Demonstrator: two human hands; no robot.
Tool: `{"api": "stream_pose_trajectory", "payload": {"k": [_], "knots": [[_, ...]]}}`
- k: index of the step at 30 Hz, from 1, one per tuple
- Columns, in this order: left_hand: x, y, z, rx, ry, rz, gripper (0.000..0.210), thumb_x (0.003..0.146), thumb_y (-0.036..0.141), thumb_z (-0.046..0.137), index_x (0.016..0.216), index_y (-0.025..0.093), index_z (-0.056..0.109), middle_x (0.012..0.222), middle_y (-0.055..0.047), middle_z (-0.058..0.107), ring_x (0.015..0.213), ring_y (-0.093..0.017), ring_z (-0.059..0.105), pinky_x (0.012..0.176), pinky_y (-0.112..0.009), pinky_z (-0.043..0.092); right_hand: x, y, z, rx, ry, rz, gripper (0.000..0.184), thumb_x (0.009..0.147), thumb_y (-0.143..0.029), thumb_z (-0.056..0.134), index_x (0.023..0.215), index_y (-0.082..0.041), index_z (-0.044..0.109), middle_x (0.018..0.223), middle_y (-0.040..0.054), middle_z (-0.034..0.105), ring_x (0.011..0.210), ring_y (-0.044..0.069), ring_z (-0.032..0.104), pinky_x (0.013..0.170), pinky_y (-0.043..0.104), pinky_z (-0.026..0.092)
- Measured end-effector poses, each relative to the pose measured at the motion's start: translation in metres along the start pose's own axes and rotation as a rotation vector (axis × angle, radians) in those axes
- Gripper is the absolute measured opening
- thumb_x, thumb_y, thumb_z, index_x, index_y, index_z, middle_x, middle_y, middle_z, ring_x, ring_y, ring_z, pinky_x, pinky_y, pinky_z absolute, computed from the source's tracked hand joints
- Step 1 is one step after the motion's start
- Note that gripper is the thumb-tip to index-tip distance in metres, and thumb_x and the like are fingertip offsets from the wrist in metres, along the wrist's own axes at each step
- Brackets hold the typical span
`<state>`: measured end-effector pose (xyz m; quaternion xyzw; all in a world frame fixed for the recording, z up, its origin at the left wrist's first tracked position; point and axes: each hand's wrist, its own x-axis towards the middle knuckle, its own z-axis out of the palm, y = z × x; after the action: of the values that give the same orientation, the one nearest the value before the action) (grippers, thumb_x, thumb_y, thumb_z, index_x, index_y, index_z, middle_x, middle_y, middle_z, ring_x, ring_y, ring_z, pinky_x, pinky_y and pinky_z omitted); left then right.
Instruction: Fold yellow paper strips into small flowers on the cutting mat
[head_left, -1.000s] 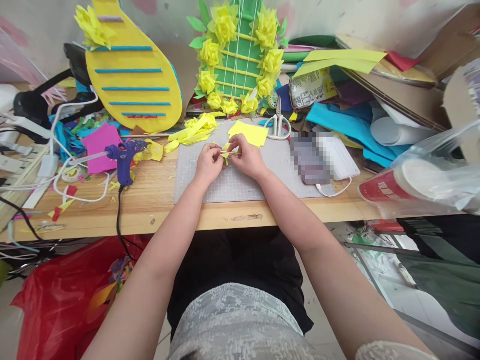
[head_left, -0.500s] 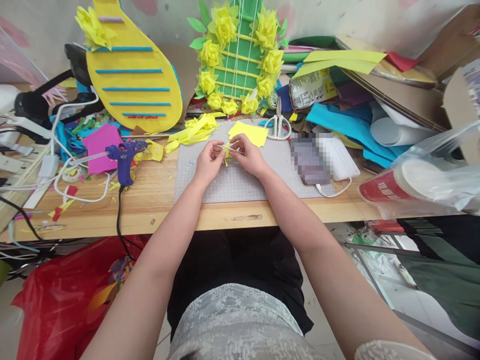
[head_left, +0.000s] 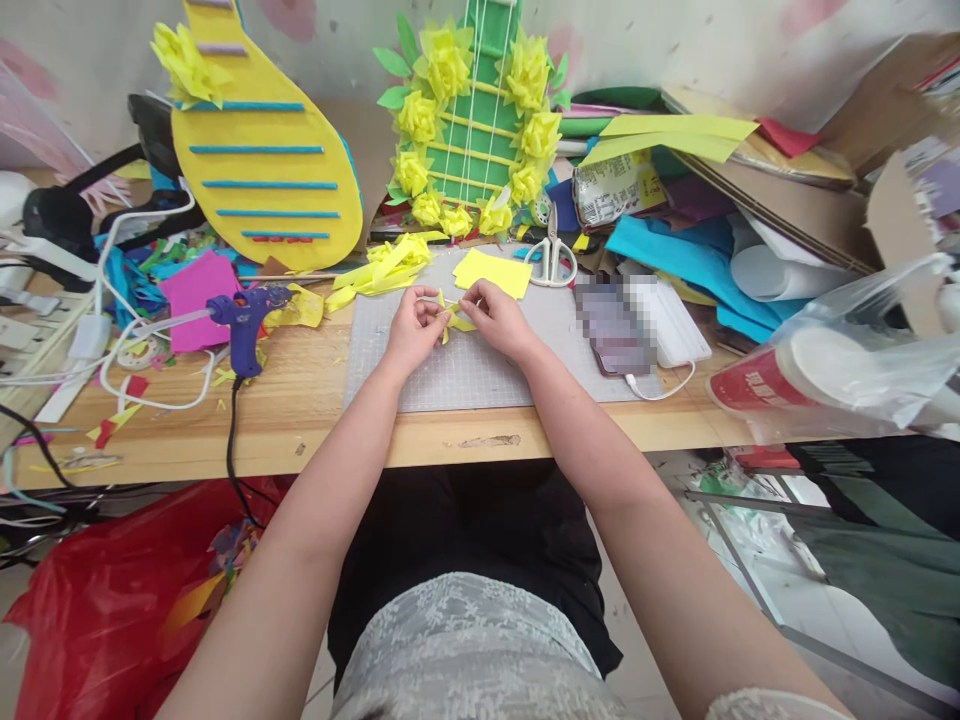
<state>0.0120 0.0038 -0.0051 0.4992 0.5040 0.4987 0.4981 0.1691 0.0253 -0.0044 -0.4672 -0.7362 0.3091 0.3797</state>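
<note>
Over the grey cutting mat [head_left: 450, 385] both my hands meet on a small piece of yellow paper [head_left: 461, 323]. My left hand [head_left: 415, 328] pinches its left side between thumb and fingers. Closed fingertips of my right hand [head_left: 496, 316] grip its right side. A thin pale stick seems to run between the fingertips, mostly hidden. Just behind my right hand lies a stack of yellow paper sheets [head_left: 493, 272]. Behind my left hand is a heap of cut yellow paper petals [head_left: 386, 265]. White-handled scissors [head_left: 551, 262] rest at the mat's back right.
A purple glue gun [head_left: 246, 325] stands left, its cord over the table edge. A yellow lute-shaped cutout [head_left: 262, 165] and a green one with yellow flowers [head_left: 480, 130] lean at the back. Right are a phone [head_left: 611, 325], a power bank [head_left: 671, 318] and a bagged cup [head_left: 772, 370].
The yellow paper between my fingers has turned and more of it shows. The thin stick, plain before, is now mostly covered. The view has shifted slightly.
</note>
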Motion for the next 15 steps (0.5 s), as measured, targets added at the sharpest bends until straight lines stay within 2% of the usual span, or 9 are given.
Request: {"api": "stream_pose_trajectory", "payload": {"k": [5, 11, 15], "knots": [[0.0, -0.001, -0.001, -0.007, 0.001, 0.024, 0.036, 0.072, 0.013, 0.07, 0.094, 0.022, 0.042, 0.068, 0.009, 0.056, 0.054, -0.006, 0.058, 0.041, -0.013, 0.04, -0.003, -0.008, 0.001, -0.063, -0.045, -0.019, 0.012, 0.084, -0.029, 0.048, 0.076, -0.021, 0.045, 0.081, 0.0023, 0.057, 0.074, 0.013, 0.049, 0.072, 0.029, 0.041], [0.004, -0.012, -0.002, 0.052, -0.031, 0.086, 0.032, 0.073, 0.018, 0.069, 0.093, 0.022, 0.045, 0.072, 0.007, 0.056, 0.056, -0.007, 0.056, 0.039, -0.014, 0.035, -0.003, -0.011, 0.005, -0.116, -0.032, 0.018, 0.02, 0.083, -0.036, 0.056, 0.072, -0.02, 0.047, 0.076, 0.0009, 0.057, 0.071, 0.013, 0.048, 0.069, 0.027, 0.037], [0.002, -0.015, -0.004, 0.245, 0.025, 0.252, 0.028, 0.072, 0.016, 0.068, 0.091, 0.022, 0.049, 0.082, 0.004, 0.057, 0.061, -0.006, 0.053, 0.054, -0.019, 0.044, -0.001, -0.008, 0.005, -0.138, -0.021, 0.065, 0.02, 0.082, -0.033, 0.055, 0.069, -0.02, 0.046, 0.071, -0.0004, 0.056, 0.066, 0.012, 0.046, 0.065, 0.027, 0.033]]}}
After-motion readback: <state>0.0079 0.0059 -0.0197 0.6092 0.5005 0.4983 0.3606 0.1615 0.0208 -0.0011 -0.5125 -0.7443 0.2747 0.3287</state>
